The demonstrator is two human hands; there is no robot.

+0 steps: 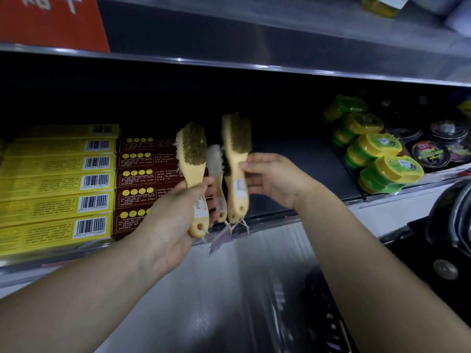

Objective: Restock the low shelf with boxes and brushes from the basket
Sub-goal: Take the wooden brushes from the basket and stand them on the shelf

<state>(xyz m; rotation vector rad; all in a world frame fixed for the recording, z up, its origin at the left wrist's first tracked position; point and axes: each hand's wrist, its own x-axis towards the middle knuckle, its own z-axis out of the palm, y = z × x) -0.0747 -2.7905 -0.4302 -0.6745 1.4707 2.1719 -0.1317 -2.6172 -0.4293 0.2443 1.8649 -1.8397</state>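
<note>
Brushes in both hands, held upright in the air in front of low shelf (300, 164), bristle heads up, handle ends down. L hand (173, 225): fingers curled round lower handle of left brush (192, 159), thumb pressed on the handle's front; olive bristles face cam, pale wood body, white sticker on handle. R hand (270, 179): thumb + forefinger pinching handle of right brush (235, 154) approx mid-length, other fingers hidden behind it. Right brush is same type, sits a bit higher than left one, motion-blurred. Mid brush (215, 159), smaller w/ whitish bristles, sits between the two, touching or nearly touching both; can't tell which hand carries it. Strings and a paper tag (219, 239) hang off the handle ends, over shelf's front edge. Shelf contents: yellow boxes (56, 184) stacked at left end, barcodes facing out; brown boxes (142, 174) just beside them on the right, partly behind L hand. Middle of shelf directly behind the brushes is bare dark surface. Right end: green-yellow round tins (377, 154) in rows, black round tins (430, 154) just beyond them nearer the right edge. Upper shelf: red box (51, 21) at its left end. Black object (453, 225) at lower right below shelf's front edge, too blurred to ID.
</note>
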